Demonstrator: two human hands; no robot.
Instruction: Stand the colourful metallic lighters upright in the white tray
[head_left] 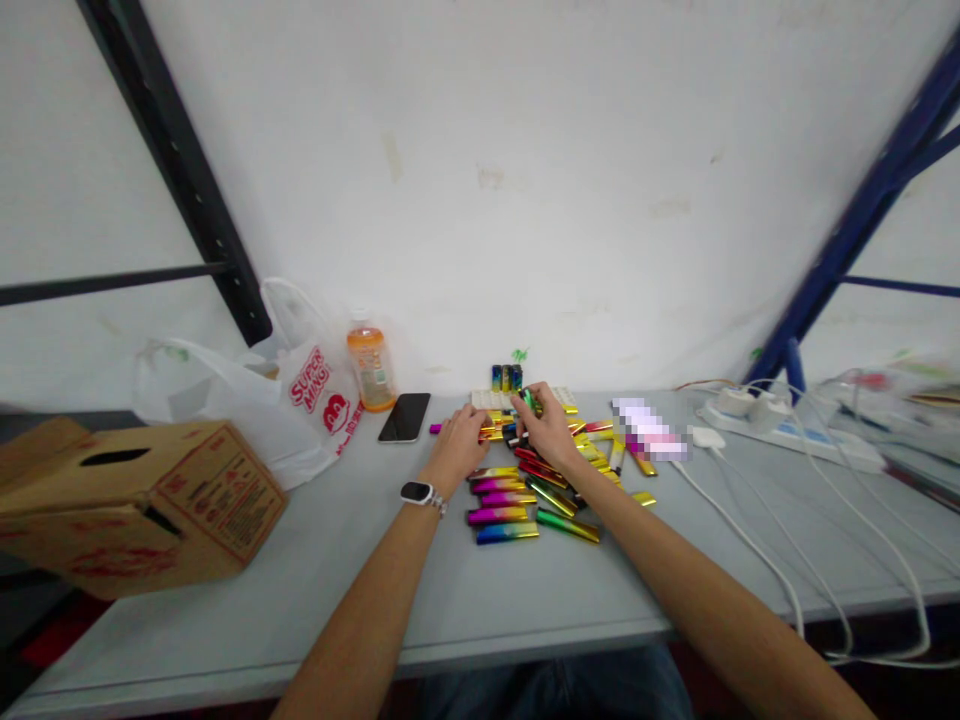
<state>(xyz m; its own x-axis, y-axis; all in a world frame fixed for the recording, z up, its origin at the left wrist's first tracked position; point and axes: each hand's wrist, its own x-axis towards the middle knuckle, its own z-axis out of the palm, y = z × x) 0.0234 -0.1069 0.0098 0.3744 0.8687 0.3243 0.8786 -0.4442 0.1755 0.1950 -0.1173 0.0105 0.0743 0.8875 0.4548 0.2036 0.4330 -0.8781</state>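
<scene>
While both arms reach forward over the grey counter (315,600), the left hand (461,445) lies palm down on the far end of a heap of shiny sticks (525,495), its fingers curled loosely on a gold one; whether it grips that stick I cannot tell. A smartwatch (418,493) sits on the left wrist. The right hand (547,425) is just beside the left, fingers pinched on a green stick (529,400) that it holds up, tilted, above the heap. Most sticks lie flat between the two forearms, in pink, gold, blue, red and green, some stacked side by side, others scattered to the right. Behind the hands a white tray (491,398) holds a few sticks standing upright near the wall. Left of the heap lies a dark phone (405,417), then an orange bottle (370,368), a white bag (300,400) and a cardboard box (135,500). Far right, a power strip (780,425) with white cables rests on the counter.
</scene>
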